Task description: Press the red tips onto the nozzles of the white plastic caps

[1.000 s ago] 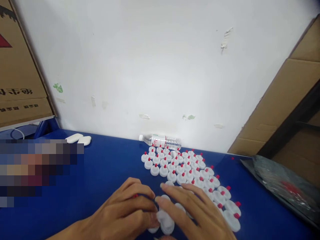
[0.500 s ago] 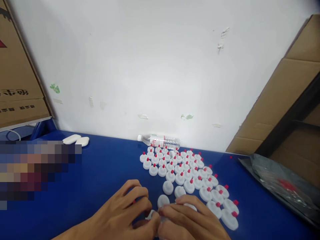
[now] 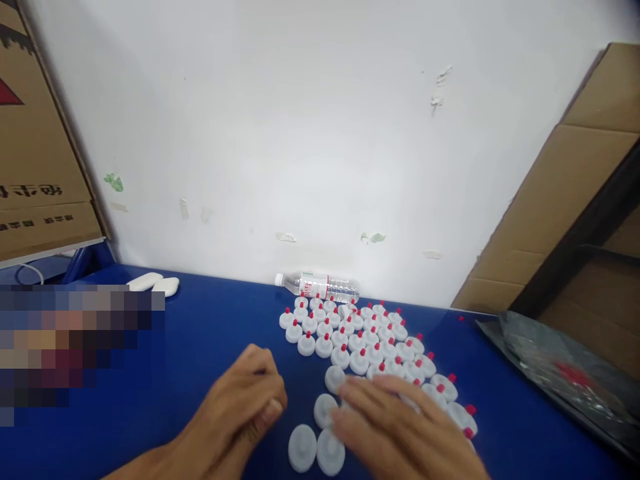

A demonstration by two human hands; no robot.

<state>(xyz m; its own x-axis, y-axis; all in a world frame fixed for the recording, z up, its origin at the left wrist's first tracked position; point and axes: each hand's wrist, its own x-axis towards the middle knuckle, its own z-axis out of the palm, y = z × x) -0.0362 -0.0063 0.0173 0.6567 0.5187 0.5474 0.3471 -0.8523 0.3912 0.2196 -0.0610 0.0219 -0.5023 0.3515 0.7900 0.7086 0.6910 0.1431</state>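
- Head view, six o'clock: four plain white caps [image 3: 302, 449] show on the blue surface [image 3: 215, 327], low between the hands, with none of the red tips their neighbours carry.
- Seven o'clock: the left hand [image 3: 237, 410] has its fingers curled inward; what lies inside them is hidden, so I cannot tell whether they clamp anything.
- Five o'clock: the right hand [image 3: 400, 427] spreads flat and slightly blurred over the caps, fingers extended and nearly side by side; contact with the caps is unclear.
- Just beyond it, also near five o'clock: red-tipped caps [image 3: 359, 362] stand in a tight cluster, a clear bottle [image 3: 314, 285] lying behind them.
- For good handling, I would steady one plain cap by its rim, work straight down over its centre, and lift the right wrist clear of the cluster.
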